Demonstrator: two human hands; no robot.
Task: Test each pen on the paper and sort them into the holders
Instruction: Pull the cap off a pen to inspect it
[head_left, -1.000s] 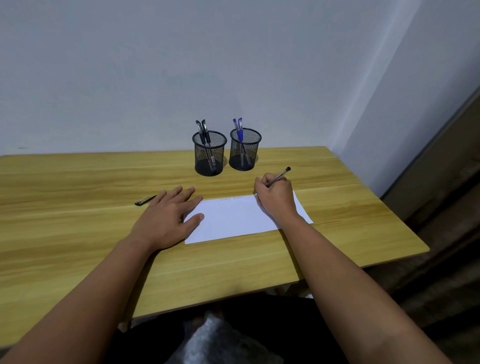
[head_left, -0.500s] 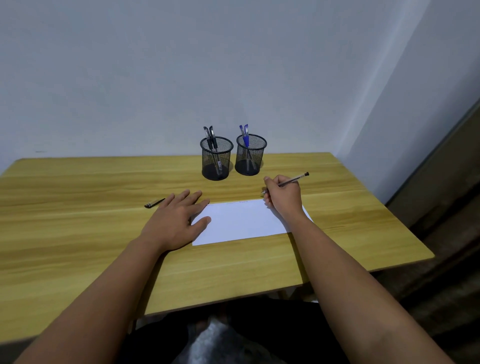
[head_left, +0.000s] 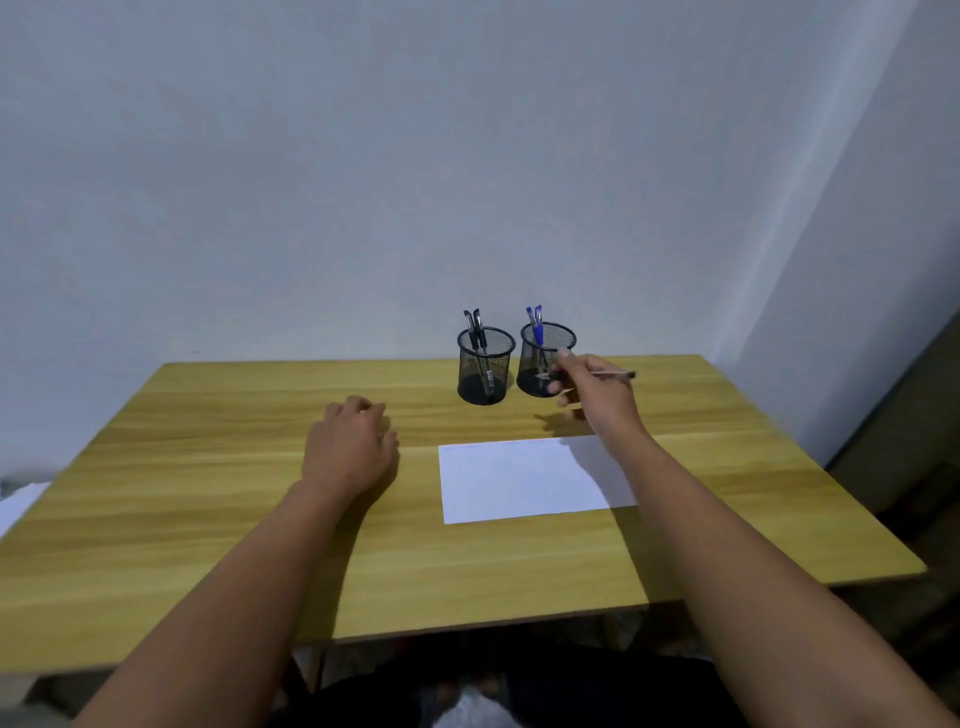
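Right hand (head_left: 597, 397) pinches pen (head_left: 615, 373), raised at 4 o'clock of right holder (head_left: 546, 358), overlapping its front. Left holder (head_left: 485, 371) just beside. Left hand (head_left: 349, 448) curled on table (head_left: 208, 467), grip unclear, 9 o'clock of paper (head_left: 519, 478).

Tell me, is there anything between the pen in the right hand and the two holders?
Nothing visible stands in the way. The right hand holds the pen just beside the right holder, in front of its side. Both holder tops are open, each with two pens inside.
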